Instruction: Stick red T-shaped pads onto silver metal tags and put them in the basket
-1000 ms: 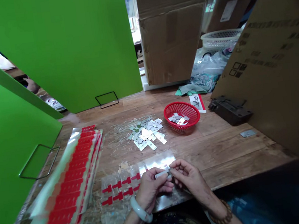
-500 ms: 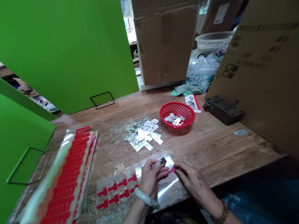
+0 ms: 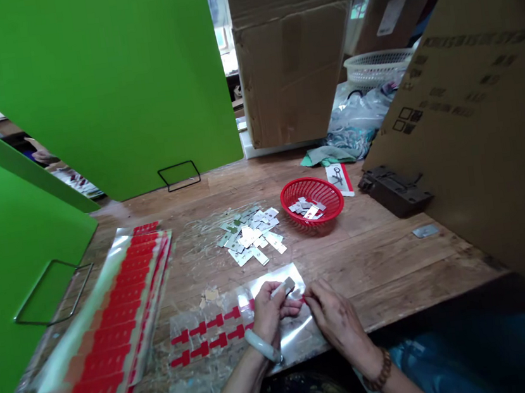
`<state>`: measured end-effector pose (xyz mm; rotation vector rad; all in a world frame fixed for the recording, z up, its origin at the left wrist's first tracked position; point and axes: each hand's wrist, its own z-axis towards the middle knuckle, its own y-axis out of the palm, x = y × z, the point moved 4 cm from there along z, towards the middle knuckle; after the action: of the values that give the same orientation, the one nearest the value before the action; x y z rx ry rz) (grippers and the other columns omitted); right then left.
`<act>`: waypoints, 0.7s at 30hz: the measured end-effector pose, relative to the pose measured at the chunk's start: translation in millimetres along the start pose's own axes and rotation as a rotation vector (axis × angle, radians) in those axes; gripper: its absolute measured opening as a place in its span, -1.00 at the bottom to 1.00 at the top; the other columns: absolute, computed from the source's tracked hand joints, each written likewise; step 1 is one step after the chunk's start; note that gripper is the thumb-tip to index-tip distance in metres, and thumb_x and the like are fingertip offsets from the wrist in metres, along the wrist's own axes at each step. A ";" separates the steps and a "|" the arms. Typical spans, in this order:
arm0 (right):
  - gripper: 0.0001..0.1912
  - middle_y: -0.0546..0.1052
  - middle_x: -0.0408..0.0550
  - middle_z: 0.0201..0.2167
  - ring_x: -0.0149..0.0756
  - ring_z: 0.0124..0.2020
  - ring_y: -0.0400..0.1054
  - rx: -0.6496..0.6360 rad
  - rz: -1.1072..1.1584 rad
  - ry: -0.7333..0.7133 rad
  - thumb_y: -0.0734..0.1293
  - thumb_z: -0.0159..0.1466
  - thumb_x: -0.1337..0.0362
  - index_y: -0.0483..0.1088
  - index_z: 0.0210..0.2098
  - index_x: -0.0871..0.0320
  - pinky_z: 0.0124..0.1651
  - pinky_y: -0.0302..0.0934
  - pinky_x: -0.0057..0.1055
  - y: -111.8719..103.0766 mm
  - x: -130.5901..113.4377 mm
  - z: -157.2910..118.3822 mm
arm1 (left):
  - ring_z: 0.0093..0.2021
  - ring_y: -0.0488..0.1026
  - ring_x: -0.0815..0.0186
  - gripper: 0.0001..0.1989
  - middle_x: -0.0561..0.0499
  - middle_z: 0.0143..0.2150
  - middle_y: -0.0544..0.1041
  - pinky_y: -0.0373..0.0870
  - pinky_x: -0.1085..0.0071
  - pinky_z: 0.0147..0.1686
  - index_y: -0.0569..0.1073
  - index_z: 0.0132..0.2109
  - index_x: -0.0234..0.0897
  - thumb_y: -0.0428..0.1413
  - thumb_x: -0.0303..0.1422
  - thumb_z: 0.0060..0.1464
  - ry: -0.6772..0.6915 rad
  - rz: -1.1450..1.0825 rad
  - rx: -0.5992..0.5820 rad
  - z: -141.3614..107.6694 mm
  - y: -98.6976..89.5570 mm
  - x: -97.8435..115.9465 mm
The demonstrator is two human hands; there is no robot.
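Now hands slightly apart; one second earlier, fingers of both met at metal plate. Left hand [image 3: 271,305] grips metal plate [image 3: 287,285], lower centre of frame. Right hand [image 3: 332,308]: fingers closed on red strip [image 3: 303,300] (contact with sheet below cannot be told). Judgement: plate and strip now handled as separate pieces. Clear sheet [image 3: 295,340] beneath hands; red tabs [image 3: 197,330] in rows, lower left of centre.
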<state>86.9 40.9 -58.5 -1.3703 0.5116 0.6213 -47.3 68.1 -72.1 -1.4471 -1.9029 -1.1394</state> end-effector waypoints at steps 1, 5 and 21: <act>-0.86 0.38 -0.07 -0.41 -0.25 -0.38 0.30 0.007 0.018 -0.005 0.15 0.26 0.38 0.30 -0.38 0.10 -0.32 0.19 -0.37 0.0 0.7 -0.7 | -0.59 0.49 0.36 -0.68 0.02 -0.57 0.50 0.40 0.53 -0.55 0.28 -0.32 -0.30 0.23 -0.25 -0.12 -0.001 0.000 -0.002 0.0 0.0 0.0; -0.77 0.38 0.02 -0.27 -0.20 -0.26 0.33 0.070 0.079 -0.030 0.13 0.29 0.34 0.28 -0.08 0.10 -0.24 0.24 -0.32 -2.2 1.3 -4.5 | -0.60 0.48 0.37 -0.67 0.01 -0.57 0.52 0.40 0.52 -0.54 0.27 -0.31 -0.30 0.23 -0.24 -0.12 -0.001 0.001 -0.006 0.2 -0.2 -0.1; -0.86 0.34 -0.06 -0.36 -0.25 -0.34 0.27 0.033 0.163 0.020 0.16 0.27 0.40 0.32 -0.33 0.10 -0.27 0.19 -0.35 0.8 -1.9 -14.6 | -0.64 0.45 0.36 -0.64 0.02 -0.63 0.49 0.37 0.52 -0.58 0.28 -0.28 -0.31 0.21 -0.18 -0.14 0.014 0.031 0.017 -0.2 1.3 -1.6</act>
<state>85.3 26.3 -59.8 -1.3128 0.6523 0.7289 -45.6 67.2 -72.9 -1.4504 -1.8700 -1.1139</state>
